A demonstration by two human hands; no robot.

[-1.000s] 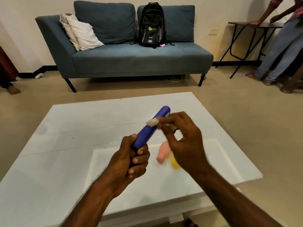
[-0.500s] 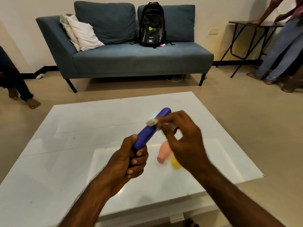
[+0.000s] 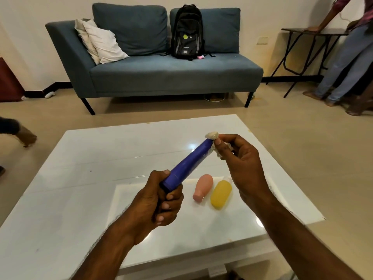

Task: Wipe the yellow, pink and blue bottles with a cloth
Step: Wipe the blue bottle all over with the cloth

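Observation:
My left hand (image 3: 161, 201) grips the lower end of a long blue bottle (image 3: 188, 162), which tilts up and to the right above the white table (image 3: 80, 178). My right hand (image 3: 240, 166) pinches a small white cloth (image 3: 212, 136) against the bottle's top end. On the table below lie a pink bottle (image 3: 202, 187) and a yellow bottle (image 3: 221, 195), side by side, untouched.
A blue sofa (image 3: 161, 73) with a black backpack (image 3: 187, 33) and white pillows (image 3: 101, 45) stands beyond the table. A person (image 3: 347, 57) leans on a dark folding table (image 3: 310, 33) at the right. Someone's foot (image 3: 22, 134) shows at the left edge.
My right hand slid the cloth up from the bottle's upper shaft to its top end and shifted right, uncovering the pink and yellow bottles. The foot at left moved.

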